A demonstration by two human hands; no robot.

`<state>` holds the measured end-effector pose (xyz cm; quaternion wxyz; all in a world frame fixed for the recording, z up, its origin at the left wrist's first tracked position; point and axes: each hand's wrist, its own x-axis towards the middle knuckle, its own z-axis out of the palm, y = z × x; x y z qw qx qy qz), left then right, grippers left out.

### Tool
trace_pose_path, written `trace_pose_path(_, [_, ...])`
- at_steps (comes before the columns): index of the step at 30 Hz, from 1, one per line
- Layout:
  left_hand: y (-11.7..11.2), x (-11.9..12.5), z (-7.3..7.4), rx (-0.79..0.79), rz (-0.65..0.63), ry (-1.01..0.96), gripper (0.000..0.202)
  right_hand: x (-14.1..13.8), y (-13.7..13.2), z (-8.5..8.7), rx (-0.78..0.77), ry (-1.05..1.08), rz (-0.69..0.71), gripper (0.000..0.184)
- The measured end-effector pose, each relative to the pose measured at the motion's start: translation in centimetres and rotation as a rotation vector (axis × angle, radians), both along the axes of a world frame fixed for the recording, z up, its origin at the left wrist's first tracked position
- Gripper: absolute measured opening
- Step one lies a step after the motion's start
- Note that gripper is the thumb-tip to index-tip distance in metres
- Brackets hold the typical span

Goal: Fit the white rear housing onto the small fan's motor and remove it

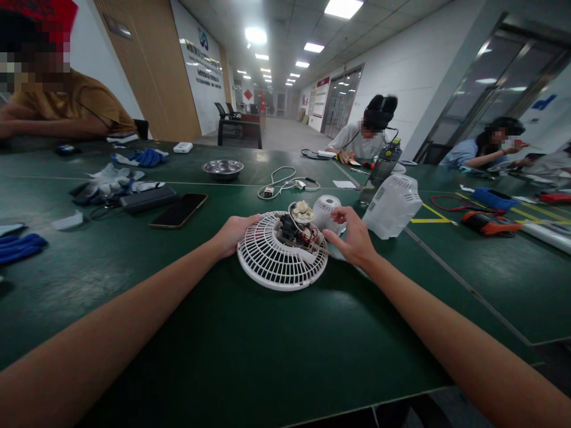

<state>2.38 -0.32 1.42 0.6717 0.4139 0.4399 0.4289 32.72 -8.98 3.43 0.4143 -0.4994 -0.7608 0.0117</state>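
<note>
A white fan grille (pixel 283 270) lies on the green table, its round ribbed face up. On its centre sits an exposed fan motor (pixel 297 229) with dark parts, red wires and a cream-coloured bundle on top. My left hand (pixel 234 236) is closed on the grille's left rim, its fingertips partly hidden. To the right of the motor, my right hand (pixel 354 238) is open, thumb and fingers apart. Its fingers are beside a white rounded motor cover (pixel 327 208) with vent slots; whether they touch it I cannot tell.
Right of my hand stands a translucent white fan housing (pixel 392 208), with a dark bottle (pixel 383 169) behind. Beyond the grille are a white cable (pixel 285 184) and a metal bowl (pixel 223 169). A phone (pixel 179 211) and gloves (pixel 109 181) lie left; a multimeter (pixel 489 223) right. Several people sit around.
</note>
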Motion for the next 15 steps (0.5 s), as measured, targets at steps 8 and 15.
trace_pose_path(8, [0.2, -0.1, -0.4, 0.033, -0.023, -0.026, 0.013, 3.7, 3.4, -2.4, -0.084, 0.053, -0.260, 0.084])
trace_pose_path(15, [0.1, -0.2, -0.4, 0.054, -0.015, 0.009, 0.015, 2.5, 3.2, -1.8, -0.278, 0.488, -0.250, 0.079])
